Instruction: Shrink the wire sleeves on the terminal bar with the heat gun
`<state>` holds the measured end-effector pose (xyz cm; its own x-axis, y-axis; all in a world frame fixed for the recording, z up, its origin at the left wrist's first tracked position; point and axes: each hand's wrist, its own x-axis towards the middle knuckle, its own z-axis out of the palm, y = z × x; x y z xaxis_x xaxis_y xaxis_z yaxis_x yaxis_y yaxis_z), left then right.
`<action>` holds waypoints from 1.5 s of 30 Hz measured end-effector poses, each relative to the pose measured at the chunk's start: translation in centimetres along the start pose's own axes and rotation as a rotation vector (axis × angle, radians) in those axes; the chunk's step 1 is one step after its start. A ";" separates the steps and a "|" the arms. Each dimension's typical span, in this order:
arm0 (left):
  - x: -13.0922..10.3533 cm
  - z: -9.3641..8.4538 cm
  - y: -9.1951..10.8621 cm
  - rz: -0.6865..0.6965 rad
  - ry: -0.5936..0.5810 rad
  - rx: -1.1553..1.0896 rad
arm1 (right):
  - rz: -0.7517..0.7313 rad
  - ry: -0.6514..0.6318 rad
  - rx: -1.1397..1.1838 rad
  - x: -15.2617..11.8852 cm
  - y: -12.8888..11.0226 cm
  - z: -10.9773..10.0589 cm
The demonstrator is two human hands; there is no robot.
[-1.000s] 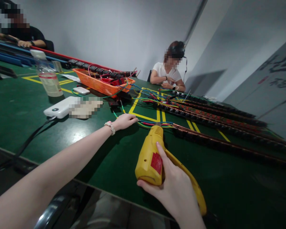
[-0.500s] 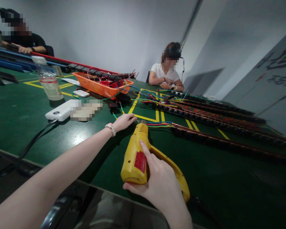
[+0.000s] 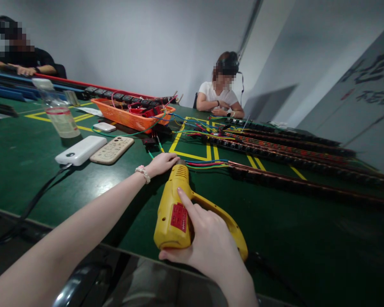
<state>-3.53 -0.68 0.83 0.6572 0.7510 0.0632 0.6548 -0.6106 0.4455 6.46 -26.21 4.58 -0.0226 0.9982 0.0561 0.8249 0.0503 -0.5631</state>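
Observation:
My right hand (image 3: 208, 230) is wrapped round the body of a yellow heat gun (image 3: 174, 209) with a red label, its index finger lying along the top. The gun's metal nozzle points away from me, at the ends of blue, red and yellow-green wires (image 3: 208, 163). These wires run right into a long dark strip with copper-coloured lines (image 3: 275, 182). Just left of the nozzle, my left hand (image 3: 162, 163) has its fingers pressed together at the wires; the spot they grip is hidden. Green wire (image 3: 151, 155) shows beyond that hand.
An orange basket (image 3: 128, 117) of parts stands behind. To the left are a bottle (image 3: 62, 121), a white power bank (image 3: 80, 151) with a cable, and a beige phone-like object (image 3: 112, 150). More wired strips (image 3: 291, 155) lie back right. Two people sit across the green table (image 3: 121, 192).
The whole view has shifted slightly, so most things appear a little further left. The heat gun's nozzle now appears closer to my left hand's fingertips. Both hands keep their grips.

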 end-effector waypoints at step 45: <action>-1.2 -0.1 0.5 0.022 -0.001 0.109 | 0.171 0.328 -0.428 -3.5 6.7 -1.7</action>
<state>-4.03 -1.88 1.11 0.6721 0.7370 0.0714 0.6767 -0.6506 0.3446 12.97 -29.43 2.00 0.2519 0.9248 0.2851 0.9584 -0.1975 -0.2059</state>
